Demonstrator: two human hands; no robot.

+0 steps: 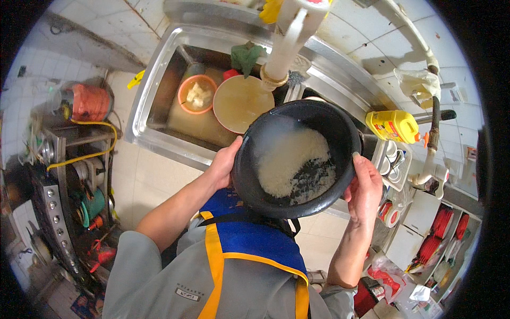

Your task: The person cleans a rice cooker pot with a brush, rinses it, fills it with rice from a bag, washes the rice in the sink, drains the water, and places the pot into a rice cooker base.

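A black, thick-rimmed bowl (pixel 275 115) is held between both hands in front of my apron, its inside facing up at me. Wet white rice (pixel 293 159) lies spread over its bottom, with a bare dark patch toward the lower right. My left hand (pixel 227 163) grips the rim on the left side. On the right, my right hand (pixel 363 181) has its thumb over the rim, the fingers partly hidden beneath. Just beyond the bowl, in the steel sink (pixel 175 149), stands a wide round basin (pixel 243 101) of cloudy liquid.
An orange bowl (pixel 197 94) with pale pieces in liquid sits in the sink's left part. Above the sink hangs a white pipe (pixel 281 52), near a green cloth (pixel 246 56). A yellow bottle (pixel 392 126) and a basket of cups (pixel 393 163) stand right. A stove (pixel 55 219) is left.
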